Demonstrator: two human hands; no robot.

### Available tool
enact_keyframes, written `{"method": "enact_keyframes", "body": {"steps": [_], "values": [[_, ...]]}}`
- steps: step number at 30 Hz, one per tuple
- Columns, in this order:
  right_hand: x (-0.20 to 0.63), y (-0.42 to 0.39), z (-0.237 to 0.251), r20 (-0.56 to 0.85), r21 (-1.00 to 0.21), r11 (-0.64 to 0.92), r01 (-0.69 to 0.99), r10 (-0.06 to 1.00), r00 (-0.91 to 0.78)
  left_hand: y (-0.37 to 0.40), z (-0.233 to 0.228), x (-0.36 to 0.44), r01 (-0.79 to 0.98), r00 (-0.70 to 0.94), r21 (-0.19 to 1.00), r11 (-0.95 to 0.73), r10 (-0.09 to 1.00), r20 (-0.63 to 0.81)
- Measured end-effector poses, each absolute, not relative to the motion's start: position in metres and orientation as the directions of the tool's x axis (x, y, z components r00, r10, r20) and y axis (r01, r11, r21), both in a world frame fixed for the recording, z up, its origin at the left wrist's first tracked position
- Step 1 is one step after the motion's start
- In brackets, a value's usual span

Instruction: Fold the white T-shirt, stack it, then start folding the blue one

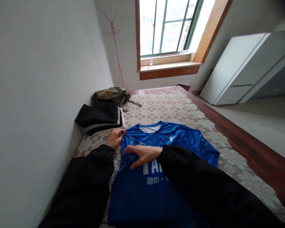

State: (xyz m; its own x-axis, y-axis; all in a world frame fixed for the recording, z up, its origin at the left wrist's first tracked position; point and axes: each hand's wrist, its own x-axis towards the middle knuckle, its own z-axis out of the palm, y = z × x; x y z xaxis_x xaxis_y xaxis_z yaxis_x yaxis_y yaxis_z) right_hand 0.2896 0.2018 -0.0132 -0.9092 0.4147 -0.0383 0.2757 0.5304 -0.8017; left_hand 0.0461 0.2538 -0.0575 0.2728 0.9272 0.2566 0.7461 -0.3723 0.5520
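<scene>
A blue short-sleeved T-shirt (142, 193) with white lettering lies spread on the patterned bed cover, its neck opening facing the window. At the shirt's left shoulder edge, the fingers of my left hand (115, 137) are closed on the fabric. My right hand (143, 154) is over the left part of the chest, thumb apart from the curved fingers, holding nothing. Whether its fingertips touch the cloth is hard to tell. The sleeve on the right is spread outward; on the left no sleeve sticks out. My right forearm hides part of the lettering.
A stack of folded dark and white clothes (99, 117) sits by the left wall, with an olive backpack (111, 95) behind it. The lace-patterned cover (156, 107) lies on a reddish wooden bed (242, 141). A pink coat stand (115, 41), window and white cabinet (235, 69) stand beyond.
</scene>
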Motion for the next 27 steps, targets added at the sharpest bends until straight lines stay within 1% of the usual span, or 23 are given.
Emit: {"method": "enact_keyframes", "body": {"steps": [1, 3, 5, 9, 12, 14, 16, 19, 21, 23, 27], "values": [[0.288, 0.199, -0.013, -0.047, -0.796, 0.532, 0.288, 0.42, -0.906, 0.254, -0.058, 0.046, 0.745, 0.272, 0.554, -0.372, 0.927, 0.258], [0.284, 0.192, -0.013, -0.053, -0.787, 0.55, 0.28, 0.392, -0.918, 0.254, -0.058, 0.046, 0.743, 0.268, 0.557, -0.371, 0.928, 0.259], [0.278, 0.187, -0.012, -0.049, -0.762, 0.596, 0.252, 0.334, -0.941, 0.254, -0.058, 0.046, 0.742, 0.265, 0.56, -0.368, 0.929, 0.258], [0.272, 0.178, -0.008, -0.06, -0.658, 0.729, 0.191, 0.201, -0.978, 0.253, -0.058, 0.045, 0.739, 0.26, 0.568, -0.362, 0.931, 0.255], [0.272, 0.173, -0.005, -0.092, -0.668, 0.725, 0.171, 0.148, -0.985, 0.253, -0.058, 0.045, 0.736, 0.255, 0.575, -0.357, 0.933, 0.253], [0.271, 0.17, -0.005, -0.104, -0.695, 0.698, 0.175, 0.144, -0.984, 0.253, -0.058, 0.045, 0.733, 0.251, 0.58, -0.355, 0.934, 0.254], [0.27, 0.168, -0.006, -0.088, -0.69, 0.699, 0.187, 0.175, -0.981, 0.253, -0.058, 0.046, 0.729, 0.248, 0.587, -0.353, 0.935, 0.254], [0.265, 0.165, -0.011, 0.035, -0.607, 0.778, 0.162, 0.23, -0.973, 0.252, -0.058, 0.046, 0.718, 0.246, 0.602, -0.35, 0.936, 0.251], [0.262, 0.162, -0.014, 0.13, -0.548, 0.83, 0.106, 0.21, -0.969, 0.252, -0.058, 0.046, 0.711, 0.239, 0.615, -0.343, 0.939, 0.248], [0.26, 0.159, -0.017, 0.179, -0.519, 0.853, 0.053, 0.17, -0.969, 0.252, -0.057, 0.046, 0.704, 0.225, 0.629, -0.33, 0.943, 0.244], [0.259, 0.152, -0.022, 0.162, -0.505, 0.861, 0.057, 0.16, -0.974, 0.252, -0.057, 0.047, 0.689, 0.191, 0.659, -0.301, 0.953, 0.236]]}}
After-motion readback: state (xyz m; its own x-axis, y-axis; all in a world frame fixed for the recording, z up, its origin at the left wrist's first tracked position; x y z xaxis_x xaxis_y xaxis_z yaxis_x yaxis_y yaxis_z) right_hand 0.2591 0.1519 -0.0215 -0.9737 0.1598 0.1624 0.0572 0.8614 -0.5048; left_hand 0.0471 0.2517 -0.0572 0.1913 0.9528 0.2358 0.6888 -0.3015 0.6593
